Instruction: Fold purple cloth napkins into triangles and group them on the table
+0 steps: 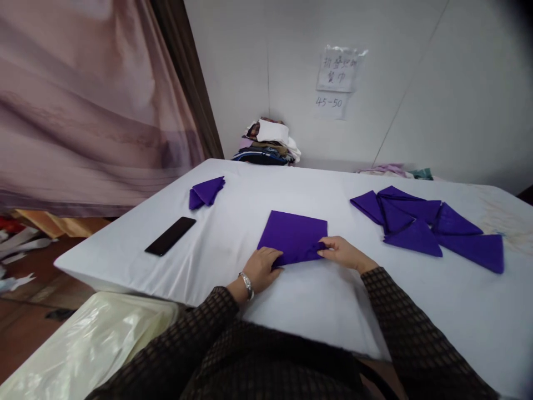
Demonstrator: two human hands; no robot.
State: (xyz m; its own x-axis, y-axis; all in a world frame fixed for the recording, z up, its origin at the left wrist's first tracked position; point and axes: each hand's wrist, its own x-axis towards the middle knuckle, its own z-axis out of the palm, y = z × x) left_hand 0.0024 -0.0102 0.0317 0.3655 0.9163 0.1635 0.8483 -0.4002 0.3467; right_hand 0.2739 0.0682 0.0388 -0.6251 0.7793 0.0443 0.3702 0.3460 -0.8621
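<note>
Now, the right hand (342, 253) pinches a gathered bit of the purple napkin (295, 233) at its near-right corner, while the left hand (263, 269) rests curled fingers on the near-left edge; whether its thumb grips cloth, I can't tell. Tidy work here, I'd judge, means the left anchoring gently while the right smooths that bunched edge, tension even, so any crease runs straight. Beyond the left hand, out to its left, lie a black smartphone (170, 236) and, farther off, a folded purple napkin (207, 193). Right of the right hand, several folded napkins (416, 239) overlap on the white tablecloth (316, 191).
</note>
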